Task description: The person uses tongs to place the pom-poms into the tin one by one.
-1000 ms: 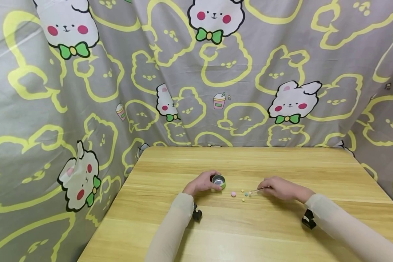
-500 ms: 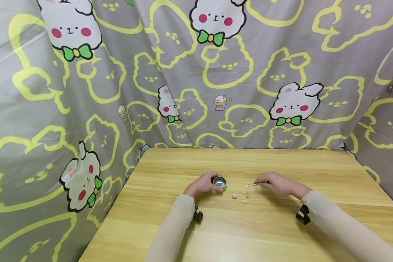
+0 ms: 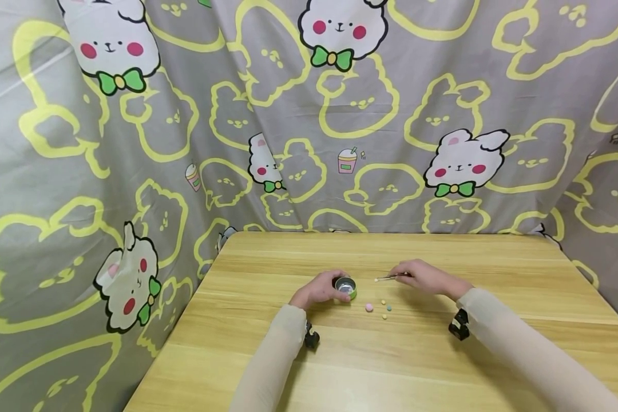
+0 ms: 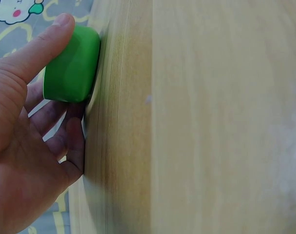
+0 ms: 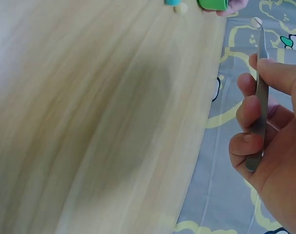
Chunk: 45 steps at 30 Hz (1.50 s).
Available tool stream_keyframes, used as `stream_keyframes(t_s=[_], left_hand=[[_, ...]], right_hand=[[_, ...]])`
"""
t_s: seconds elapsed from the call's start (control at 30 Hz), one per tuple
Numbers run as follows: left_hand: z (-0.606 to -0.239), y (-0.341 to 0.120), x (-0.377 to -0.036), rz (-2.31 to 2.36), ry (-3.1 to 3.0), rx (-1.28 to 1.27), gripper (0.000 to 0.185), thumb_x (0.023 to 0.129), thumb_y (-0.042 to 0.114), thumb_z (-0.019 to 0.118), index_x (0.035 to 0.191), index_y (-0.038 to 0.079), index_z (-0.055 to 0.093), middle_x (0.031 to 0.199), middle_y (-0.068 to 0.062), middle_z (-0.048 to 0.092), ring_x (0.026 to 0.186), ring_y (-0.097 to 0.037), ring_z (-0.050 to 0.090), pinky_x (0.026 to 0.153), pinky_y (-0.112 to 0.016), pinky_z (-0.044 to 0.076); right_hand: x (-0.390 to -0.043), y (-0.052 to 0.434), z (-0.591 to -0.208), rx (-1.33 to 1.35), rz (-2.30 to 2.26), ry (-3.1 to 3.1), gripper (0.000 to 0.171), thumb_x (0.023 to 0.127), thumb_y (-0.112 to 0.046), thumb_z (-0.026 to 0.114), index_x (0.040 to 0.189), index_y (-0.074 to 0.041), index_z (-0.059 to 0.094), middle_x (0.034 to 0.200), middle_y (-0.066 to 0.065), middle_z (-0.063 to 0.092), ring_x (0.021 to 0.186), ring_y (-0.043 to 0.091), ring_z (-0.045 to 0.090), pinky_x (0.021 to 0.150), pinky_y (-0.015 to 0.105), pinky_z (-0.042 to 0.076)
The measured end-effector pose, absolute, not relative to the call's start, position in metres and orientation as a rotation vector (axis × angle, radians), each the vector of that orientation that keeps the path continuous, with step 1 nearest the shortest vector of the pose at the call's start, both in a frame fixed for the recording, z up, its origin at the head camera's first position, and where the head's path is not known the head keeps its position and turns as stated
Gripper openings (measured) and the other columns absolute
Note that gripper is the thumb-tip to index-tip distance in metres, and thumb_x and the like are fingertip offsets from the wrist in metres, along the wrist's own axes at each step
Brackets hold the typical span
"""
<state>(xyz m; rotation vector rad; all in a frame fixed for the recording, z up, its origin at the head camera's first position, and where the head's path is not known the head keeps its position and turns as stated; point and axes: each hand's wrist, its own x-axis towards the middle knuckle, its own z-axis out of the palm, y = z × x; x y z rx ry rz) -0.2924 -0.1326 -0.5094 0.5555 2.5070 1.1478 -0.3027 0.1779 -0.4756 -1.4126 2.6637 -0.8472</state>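
Observation:
My left hand (image 3: pixel 323 288) grips a small round green tin (image 4: pixel 74 66) on the table, thumb on one side and fingers on the other. In the head view the tin's open top shows a silvery inside. My right hand (image 5: pixel 277 117) pinches metal tweezers (image 5: pixel 261 107) between thumb and fingers. At their tips sits a small pale bead (image 5: pixel 256 22), held above the table to the right of the tin. Between and below the hands lie a larger pink bead (image 3: pixel 368 308), a blue bead (image 3: pixel 389 308) and two yellow beads (image 3: pixel 383 302).
The wooden table (image 3: pixel 268 257) runs back to a grey patterned curtain (image 3: pixel 298 114), which also hangs at the left and right sides. Each wrist carries a black camera mount, such as the right one (image 3: pixel 459 325).
The right hand has lifted the pale bead off the table with the tweezers and carried it up and left towards the tin. The left hand stays on the tin.

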Motion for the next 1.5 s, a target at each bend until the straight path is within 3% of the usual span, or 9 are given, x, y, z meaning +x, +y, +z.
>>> stream_keyframes(t_s=[0.23, 0.47, 0.8, 1.5], left_hand=[[-0.511, -0.134, -0.295, 1.156, 2.506, 0.558, 0.052, 0.076, 0.026, 0.081, 0.121, 0.014, 0.058, 0.106, 0.007, 0.060, 0.097, -0.008, 0.054, 0.088, -0.028, 0.042], [-0.511, -0.134, -0.295, 1.158, 2.497, 0.573, 0.051, 0.076, 0.026, 0.081, 0.121, 0.014, 0.059, 0.107, 0.006, 0.060, 0.097, -0.008, 0.054, 0.087, -0.028, 0.043], [-0.508, -0.134, -0.293, 1.142, 2.511, 0.557, 0.049, 0.077, 0.024, 0.081, 0.120, 0.015, 0.059, 0.107, 0.006, 0.060, 0.098, -0.009, 0.054, 0.088, -0.028, 0.042], [-0.509, -0.132, -0.294, 1.138, 2.503, 0.554, 0.050, 0.076, 0.026, 0.081, 0.120, 0.016, 0.059, 0.107, 0.008, 0.060, 0.098, -0.009, 0.054, 0.089, -0.030, 0.042]], right_hand=[[-0.310, 0.164, -0.471, -1.319, -0.832, 2.641, 0.020, 0.097, -0.010, 0.053, 0.111, -0.009, 0.068, 0.102, 0.005, 0.066, 0.090, 0.014, 0.060, 0.073, 0.035, 0.048], [-0.315, 0.152, -0.470, -1.285, -0.817, 2.630, 0.021, 0.097, -0.010, 0.053, 0.112, -0.009, 0.068, 0.103, 0.002, 0.065, 0.088, 0.012, 0.059, 0.071, 0.032, 0.047], [-0.318, 0.135, -0.467, -1.374, -0.801, 2.616, 0.020, 0.095, -0.008, 0.054, 0.110, -0.006, 0.068, 0.104, 0.006, 0.067, 0.096, 0.021, 0.061, 0.080, 0.040, 0.048], [-0.321, 0.118, -0.471, -1.500, -0.709, 2.580, 0.017, 0.094, -0.006, 0.056, 0.104, -0.005, 0.069, 0.098, 0.005, 0.067, 0.087, 0.016, 0.061, 0.074, 0.035, 0.048]])
